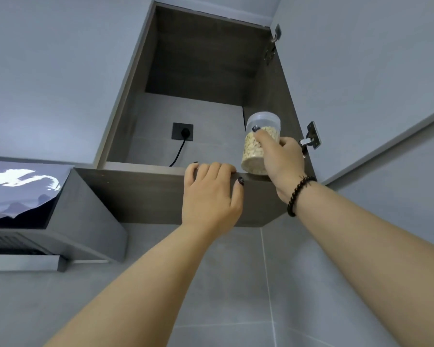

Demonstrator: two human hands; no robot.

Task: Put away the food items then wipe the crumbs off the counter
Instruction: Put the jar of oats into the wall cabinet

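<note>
I am looking up into an open wall cabinet (140,191) with dark wood sides. A clear plastic jar (254,151) with a pale lid, filled with beige nuts or grains, stands tilted at the right end of the cabinet's bottom shelf edge. My right hand (281,159) wraps around the jar from the right, a dark bead bracelet on its wrist. My left hand (211,194) grips the front lip of the cabinet's bottom panel, fingers curled over the edge. The counter is out of view.
A black wall socket (182,131) with a plugged cable sits on the tiled back inside the cabinet. The open cabinet door (361,71) hangs to the right on metal hinges. A range hood (35,221) with shiny foil juts out at the left.
</note>
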